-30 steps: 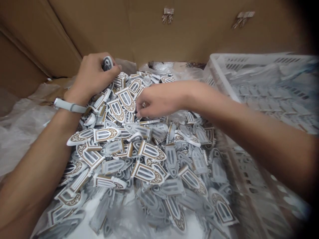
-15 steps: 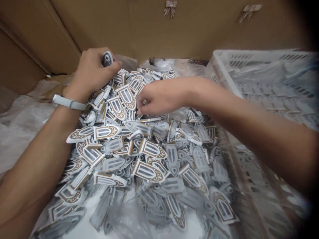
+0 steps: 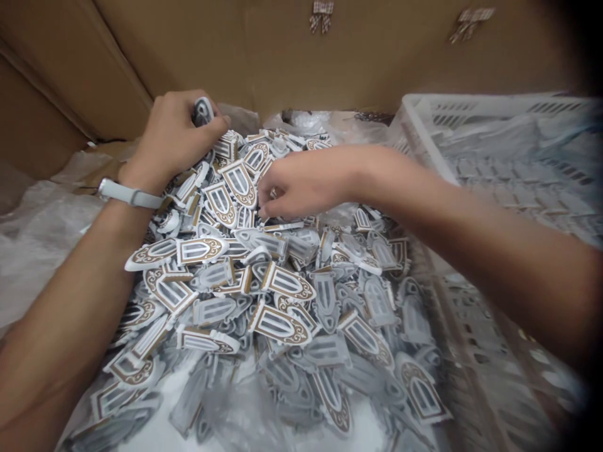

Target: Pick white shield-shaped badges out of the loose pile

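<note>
Hardly anything is moving since the earliest frame: only the view is shifting slightly, while both hands are staying at the far side of a heap of white, grey and brown arched window-shaped pieces [image 3: 288,282]. At far left, the left hand [image 3: 176,132] is closing around a grey-and-white, round-ended, plastic-looking piece [image 3: 203,112]; its rounded end is facing up, its long axis seemingly running down into the grip. Farther right, the right hand [image 3: 301,185] is curling its fingers at the heap; whether it is pinching anything, I cannot tell. Just left of it, a white arched piece with brown scrollwork [image 3: 239,182] is pointing its rounded end near and slightly right. These pieces are looking light, stiff, perhaps slick, their thin bars possibly fragile; holding by the long edges is seeming safest.
</note>
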The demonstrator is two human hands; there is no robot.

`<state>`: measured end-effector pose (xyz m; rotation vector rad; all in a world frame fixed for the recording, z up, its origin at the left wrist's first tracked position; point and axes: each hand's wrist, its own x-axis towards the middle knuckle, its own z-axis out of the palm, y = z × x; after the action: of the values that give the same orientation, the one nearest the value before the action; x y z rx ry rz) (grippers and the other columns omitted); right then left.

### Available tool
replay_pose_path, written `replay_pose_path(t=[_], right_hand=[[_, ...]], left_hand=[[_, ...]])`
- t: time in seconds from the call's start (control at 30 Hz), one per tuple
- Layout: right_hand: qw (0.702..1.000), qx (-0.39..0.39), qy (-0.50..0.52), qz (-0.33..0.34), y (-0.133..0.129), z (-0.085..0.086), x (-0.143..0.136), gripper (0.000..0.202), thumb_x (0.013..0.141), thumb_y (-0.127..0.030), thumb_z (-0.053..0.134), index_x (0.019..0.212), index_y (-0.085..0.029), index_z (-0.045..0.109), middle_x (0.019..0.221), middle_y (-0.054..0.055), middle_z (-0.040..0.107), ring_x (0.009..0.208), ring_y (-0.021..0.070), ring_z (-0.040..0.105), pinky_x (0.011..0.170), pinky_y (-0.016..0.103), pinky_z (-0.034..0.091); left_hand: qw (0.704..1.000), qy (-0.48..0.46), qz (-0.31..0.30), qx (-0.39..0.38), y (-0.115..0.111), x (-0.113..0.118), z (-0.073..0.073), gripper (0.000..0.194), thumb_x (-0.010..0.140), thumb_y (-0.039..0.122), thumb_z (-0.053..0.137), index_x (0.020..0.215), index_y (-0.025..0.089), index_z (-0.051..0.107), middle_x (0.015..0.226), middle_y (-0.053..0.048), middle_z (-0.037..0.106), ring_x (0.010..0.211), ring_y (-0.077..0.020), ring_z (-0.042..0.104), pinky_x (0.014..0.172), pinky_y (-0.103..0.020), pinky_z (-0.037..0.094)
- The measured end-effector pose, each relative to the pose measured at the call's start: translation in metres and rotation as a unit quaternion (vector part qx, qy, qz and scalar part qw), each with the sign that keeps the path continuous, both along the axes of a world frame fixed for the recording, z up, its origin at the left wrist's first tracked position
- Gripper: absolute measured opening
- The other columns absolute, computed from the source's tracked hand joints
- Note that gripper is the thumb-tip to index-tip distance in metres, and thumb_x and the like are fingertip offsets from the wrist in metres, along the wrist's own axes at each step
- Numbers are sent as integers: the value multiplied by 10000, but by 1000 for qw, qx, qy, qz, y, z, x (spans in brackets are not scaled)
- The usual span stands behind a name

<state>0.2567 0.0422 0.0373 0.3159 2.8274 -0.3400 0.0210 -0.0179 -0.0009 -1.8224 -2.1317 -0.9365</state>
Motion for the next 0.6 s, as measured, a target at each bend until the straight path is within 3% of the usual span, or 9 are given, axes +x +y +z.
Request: replay_pose_path(t=[0.2,0.4,0.6], right_hand=[[1000,12,19,-7,1,0,1,314,947,-372,669,1153,-176,804,999,47,724,981,229,677,873,348,517],[1000,-9,-11,-11,-5,4,0,308,975,-299,613,1153,-144,809,988,50,731,961,215,685,871,347,521],[1000,-12,-2,-14,-6,4,0,294,963,-309,647,1144,-145,810,993,48,733,978,216,688,888,344,525]], left_hand=[[999,-18,-7,31,0,2,-1,271,898,382,663,924,133,767,878,-19,736,870,-174,690,989,-409,577],[999,-18,-8,27,-1,2,0,282,899,409,673,912,143,763,861,-12,727,850,-169,674,970,-387,571],[999,-20,-9,31,-1,3,-1,214,910,333,689,907,132,762,869,-21,729,860,-172,673,966,-382,564]])
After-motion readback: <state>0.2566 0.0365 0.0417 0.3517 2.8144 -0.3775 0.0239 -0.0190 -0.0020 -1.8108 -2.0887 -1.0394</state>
